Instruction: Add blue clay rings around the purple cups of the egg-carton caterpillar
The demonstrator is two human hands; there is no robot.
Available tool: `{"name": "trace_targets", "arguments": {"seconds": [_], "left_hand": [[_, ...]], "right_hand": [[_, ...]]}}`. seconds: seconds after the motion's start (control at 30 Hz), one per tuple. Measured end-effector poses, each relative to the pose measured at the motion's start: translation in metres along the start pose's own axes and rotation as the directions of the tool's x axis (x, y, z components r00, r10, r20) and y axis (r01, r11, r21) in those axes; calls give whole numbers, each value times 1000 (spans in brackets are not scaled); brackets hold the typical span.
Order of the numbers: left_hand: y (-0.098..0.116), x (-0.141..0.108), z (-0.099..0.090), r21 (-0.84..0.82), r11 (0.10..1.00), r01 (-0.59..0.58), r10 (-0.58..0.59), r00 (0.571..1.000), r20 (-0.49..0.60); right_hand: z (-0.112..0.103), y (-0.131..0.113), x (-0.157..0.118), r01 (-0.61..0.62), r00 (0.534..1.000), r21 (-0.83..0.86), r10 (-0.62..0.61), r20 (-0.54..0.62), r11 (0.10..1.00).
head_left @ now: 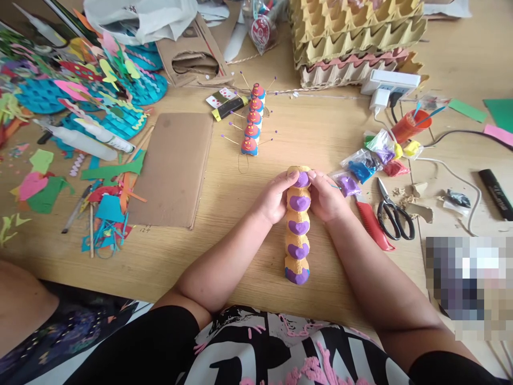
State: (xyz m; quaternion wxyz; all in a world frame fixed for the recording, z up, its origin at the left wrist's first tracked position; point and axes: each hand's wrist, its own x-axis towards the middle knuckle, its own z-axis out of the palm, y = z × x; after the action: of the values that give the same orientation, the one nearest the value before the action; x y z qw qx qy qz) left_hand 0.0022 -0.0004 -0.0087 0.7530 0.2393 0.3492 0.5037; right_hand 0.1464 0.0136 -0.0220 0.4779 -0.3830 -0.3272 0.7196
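Left hand (276,198) and right hand (324,195) both clamped on the far end of a long yellow-orange bumpy strip (298,215), one per side, thumbs near the top purple patch. Thin teal bit by right fingers; can't tell if gripped. Strip runs back toward the body over the worktop (236,246), purple clay-like patches (298,228) on each bump.

Handling guess: light, fairly stiff, looks like moulded pulp; may crease at the necks. Patches probably soft, will dent. Best hold: bare yellow sides, both ends supported, light pinch.

Just right of the right hand: small bags of coloured clay (362,171), then black-handled scissors (395,216), so a rightward swing is tight. Beyond the hands: red-and-blue bumpy strip (252,130) with thin pins sticking out, easy to snag. Left: flat brown cardboard sheet (176,166). Far side: stacked egg trays (352,45).
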Motion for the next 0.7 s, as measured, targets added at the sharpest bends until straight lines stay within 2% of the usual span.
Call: {"name": "trace_targets", "arguments": {"seconds": [0.27, 0.47, 0.57, 0.7], "left_hand": [[1, 1, 1, -88, 993, 81, -85, 995, -49], [2, 1, 1, -147, 984, 99, -105, 994, -32], [1, 1, 3, -141, 987, 78, -80, 997, -4], [-3, 1, 4, -124, 992, 1, 3, 1000, 31]], "right_hand": [[7, -5, -2, -10, 1000, -71, 9, -10, 997], [15, -5, -5, -7, 996, -39, 4, -94, 999], [16, -4, -4, 3, 992, -12, -5, -127, 1000], [14, -3, -4, 9, 994, -1, -9, -109, 1000]]}}
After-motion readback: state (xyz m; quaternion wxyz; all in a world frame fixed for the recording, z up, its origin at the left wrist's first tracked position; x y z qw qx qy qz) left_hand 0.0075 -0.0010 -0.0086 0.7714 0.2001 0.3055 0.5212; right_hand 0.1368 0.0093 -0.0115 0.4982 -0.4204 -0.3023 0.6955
